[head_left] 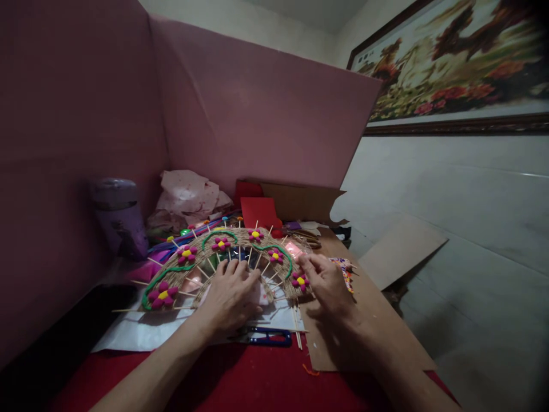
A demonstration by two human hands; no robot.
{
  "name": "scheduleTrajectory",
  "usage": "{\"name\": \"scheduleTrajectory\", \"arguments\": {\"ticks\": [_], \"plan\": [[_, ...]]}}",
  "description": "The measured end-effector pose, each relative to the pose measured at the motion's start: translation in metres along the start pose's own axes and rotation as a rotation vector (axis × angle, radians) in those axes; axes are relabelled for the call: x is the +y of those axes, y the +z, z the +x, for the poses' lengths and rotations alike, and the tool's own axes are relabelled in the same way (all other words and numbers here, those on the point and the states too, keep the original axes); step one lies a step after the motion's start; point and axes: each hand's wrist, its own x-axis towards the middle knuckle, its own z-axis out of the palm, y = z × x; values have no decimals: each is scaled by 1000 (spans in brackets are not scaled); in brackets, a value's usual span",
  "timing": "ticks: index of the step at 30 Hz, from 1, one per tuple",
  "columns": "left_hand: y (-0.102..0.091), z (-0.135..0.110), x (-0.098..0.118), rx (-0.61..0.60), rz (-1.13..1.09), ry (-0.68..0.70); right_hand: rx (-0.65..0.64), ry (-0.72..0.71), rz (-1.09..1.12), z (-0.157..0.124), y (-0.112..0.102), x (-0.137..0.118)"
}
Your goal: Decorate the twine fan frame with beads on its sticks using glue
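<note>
A half-ring fan woven of twine (253, 242) over thin wooden sticks lies across the middle. Purple clay flowers with yellow centres (163, 294) and wavy green clay strips (286, 260) decorate it. My left hand (231, 289) rests over the fan's inner hollow, fingers spread near the inner stick ends. At the fan's right end, my right hand (328, 283) is closed in a pinch beside a purple flower (301, 280). What its fingertips hold, if anything, cannot be made out. Blue-handled thread snips (270, 336) lie just below my left hand.
White paper (128, 332) lies under the fan on a red cloth (240, 377). A brown cardboard sheet (330, 349) is at the right, with loose sticks (297, 326) at its edge. Behind stand a purple tumbler (122, 220), crumpled pink wrapping (186, 194) and a red card (259, 212).
</note>
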Motion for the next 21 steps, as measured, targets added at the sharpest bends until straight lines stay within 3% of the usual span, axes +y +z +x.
{"name": "scheduleTrajectory", "arguments": {"ticks": [7,14,21], "plan": [[3,0,-2,9,16,9,-211,-87,-189,-34,-10,-9],[4,3,-3,60,27,-15,-429,-234,-184,-44,6,-27],[5,3,3,92,14,-30,-392,-356,-206,-40,17,-43]]}}
